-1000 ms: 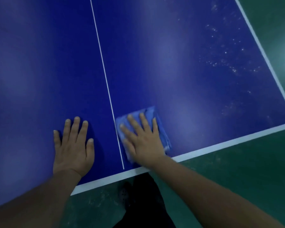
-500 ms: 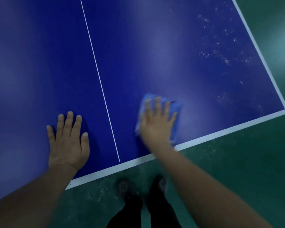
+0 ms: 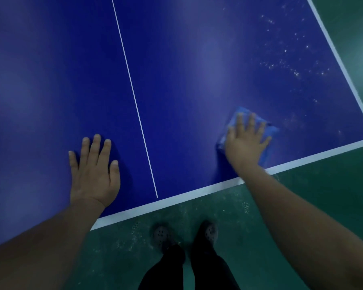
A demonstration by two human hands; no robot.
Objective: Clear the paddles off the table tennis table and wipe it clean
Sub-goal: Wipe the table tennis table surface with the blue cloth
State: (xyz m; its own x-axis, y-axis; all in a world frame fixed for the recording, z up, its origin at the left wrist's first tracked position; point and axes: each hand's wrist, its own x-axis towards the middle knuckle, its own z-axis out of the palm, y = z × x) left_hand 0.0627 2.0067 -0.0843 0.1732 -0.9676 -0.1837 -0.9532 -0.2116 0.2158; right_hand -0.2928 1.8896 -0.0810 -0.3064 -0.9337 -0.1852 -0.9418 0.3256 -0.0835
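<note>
Though hand-pressed, blue cloth [image 3: 269, 130] flat.

The blue cloth [image 3: 269, 132] lies folded flat on the dark blue worktop [image 3: 187, 80], near its white end edge and right corner, partly hidden under a spread palm. White specks dot the worktop beyond the cloth, toward the right edge.

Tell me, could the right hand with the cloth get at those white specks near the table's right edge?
Probably yes. The right hand presses the cloth flat just below the specks, and only bare table lies between them.
</note>
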